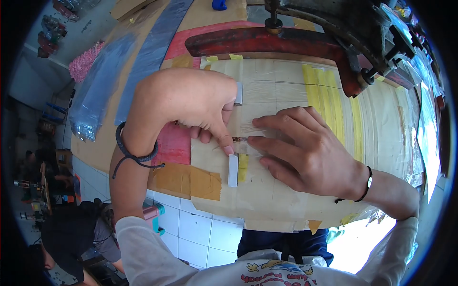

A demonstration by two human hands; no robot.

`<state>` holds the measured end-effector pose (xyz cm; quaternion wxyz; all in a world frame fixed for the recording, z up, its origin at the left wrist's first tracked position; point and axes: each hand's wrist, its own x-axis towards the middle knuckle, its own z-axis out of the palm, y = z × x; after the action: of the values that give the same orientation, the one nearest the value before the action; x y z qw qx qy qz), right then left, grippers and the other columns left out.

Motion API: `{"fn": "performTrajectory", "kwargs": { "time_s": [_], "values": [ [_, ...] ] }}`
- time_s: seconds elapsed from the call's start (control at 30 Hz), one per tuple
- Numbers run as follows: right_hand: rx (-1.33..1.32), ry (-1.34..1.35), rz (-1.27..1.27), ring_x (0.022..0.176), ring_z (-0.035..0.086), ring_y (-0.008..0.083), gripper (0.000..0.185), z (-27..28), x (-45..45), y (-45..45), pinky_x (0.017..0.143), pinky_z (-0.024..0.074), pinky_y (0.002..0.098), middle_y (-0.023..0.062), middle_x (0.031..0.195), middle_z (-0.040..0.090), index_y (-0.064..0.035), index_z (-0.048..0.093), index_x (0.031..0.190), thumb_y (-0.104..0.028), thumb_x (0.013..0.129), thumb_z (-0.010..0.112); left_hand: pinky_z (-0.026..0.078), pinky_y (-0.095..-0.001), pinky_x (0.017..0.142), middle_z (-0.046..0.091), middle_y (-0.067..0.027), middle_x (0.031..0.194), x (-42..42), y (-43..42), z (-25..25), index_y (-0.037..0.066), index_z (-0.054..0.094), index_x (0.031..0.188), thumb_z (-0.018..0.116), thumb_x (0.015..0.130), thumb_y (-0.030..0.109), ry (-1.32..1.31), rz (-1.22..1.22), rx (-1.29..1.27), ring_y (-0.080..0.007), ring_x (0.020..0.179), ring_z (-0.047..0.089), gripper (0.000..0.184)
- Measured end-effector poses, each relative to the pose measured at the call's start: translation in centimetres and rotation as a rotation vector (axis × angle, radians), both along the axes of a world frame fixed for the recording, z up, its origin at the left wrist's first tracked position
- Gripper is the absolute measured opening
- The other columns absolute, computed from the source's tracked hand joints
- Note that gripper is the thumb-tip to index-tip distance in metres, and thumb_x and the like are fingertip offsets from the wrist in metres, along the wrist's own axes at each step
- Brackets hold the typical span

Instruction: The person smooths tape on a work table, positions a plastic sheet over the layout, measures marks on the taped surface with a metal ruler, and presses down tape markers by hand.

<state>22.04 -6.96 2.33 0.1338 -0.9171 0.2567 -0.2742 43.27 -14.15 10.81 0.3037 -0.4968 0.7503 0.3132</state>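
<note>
My left hand (191, 102) is bent over the taped board (272, 209), its thumb tip touching the upper end of a small white strip (233, 170). Its other fingers curl partly out of sight, beside a grey-white piece (239, 93). My right hand (305, 148) rests with fingers spread on clear film over the board. Its index fingertip is at a small dark-patterned piece (238, 139) between the hands. Nothing shows in its grip. A short yellow tape patch (243, 168) lies right of the white strip.
A red metal arm (262, 42) of a dark machine (343, 19) spans the board's far side. Yellow tape strips (324, 90) run across the right part. Blue plastic sheets (107, 71) lie at left. Another person (76, 233) is at lower left, beyond the tiled floor (195, 229).
</note>
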Motion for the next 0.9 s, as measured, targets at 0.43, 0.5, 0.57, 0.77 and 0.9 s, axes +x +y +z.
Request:
{"fn": "performTrajectory", "kwargs": {
  "time_s": [0.43, 0.5, 0.57, 0.77, 0.9],
  "values": [
    [0.004, 0.019, 0.010, 0.108, 0.056, 0.0262, 0.027, 0.31, -0.09, 0.04, 0.093, 0.0461, 0.0384, 0.0084, 0.119, 0.061, -0.0074, 0.071, 0.111, -0.016, 0.085, 0.071, 0.053, -0.0256, 0.052, 0.070, -0.0095, 0.065, 0.37, -0.23, -0.46, -0.002, 0.072, 0.072, 0.086, 0.075, 0.034, 0.050, 0.083, 0.077, -0.0135, 0.058, 0.069, 0.039],
    [0.011, 0.017, 0.010, 0.108, 0.056, 0.0261, 0.027, 0.25, -0.10, 0.05, 0.093, 0.0461, 0.0385, 0.0084, 0.120, 0.061, -0.0075, 0.071, 0.111, -0.016, 0.085, 0.071, 0.053, -0.0257, 0.052, 0.070, -0.0093, 0.065, 0.38, -0.26, -0.57, -0.002, 0.072, 0.072, 0.087, 0.075, 0.034, 0.047, 0.086, 0.081, -0.0134, 0.058, 0.069, 0.039],
    [0.016, 0.014, 0.008, 0.109, 0.056, 0.0261, 0.027, 0.20, -0.13, 0.11, 0.093, 0.0460, 0.0386, 0.0085, 0.120, 0.061, -0.0078, 0.071, 0.111, -0.017, 0.085, 0.071, 0.052, -0.0256, 0.052, 0.070, -0.0092, 0.065, 0.32, -0.22, -0.52, -0.002, 0.072, 0.071, 0.087, 0.074, 0.034, 0.040, 0.100, 0.086, -0.0132, 0.058, 0.069, 0.039],
    [0.005, 0.017, 0.027, 0.110, 0.057, 0.0272, 0.029, 0.28, -0.31, 0.04, 0.096, 0.0452, 0.0394, 0.0087, 0.122, 0.061, -0.0083, 0.070, 0.113, -0.017, 0.085, 0.072, 0.052, -0.0252, 0.052, 0.070, -0.0087, 0.065, 0.57, -0.35, -0.76, -0.001, 0.072, 0.071, 0.087, 0.075, 0.033, 0.046, 0.110, 0.091, -0.0126, 0.057, 0.069, 0.038],
    [0.011, 0.014, 0.042, 0.110, 0.057, 0.0285, 0.034, 0.27, -0.40, -0.02, 0.096, 0.0455, 0.0410, 0.0087, 0.127, 0.061, -0.0090, 0.068, 0.115, -0.016, 0.082, 0.074, 0.052, -0.0253, 0.052, 0.071, -0.0081, 0.065, 0.49, -0.25, -0.65, -0.001, 0.072, 0.071, 0.086, 0.075, 0.033, 0.028, 0.100, 0.082, -0.0124, 0.057, 0.068, 0.038]
  ]
}}
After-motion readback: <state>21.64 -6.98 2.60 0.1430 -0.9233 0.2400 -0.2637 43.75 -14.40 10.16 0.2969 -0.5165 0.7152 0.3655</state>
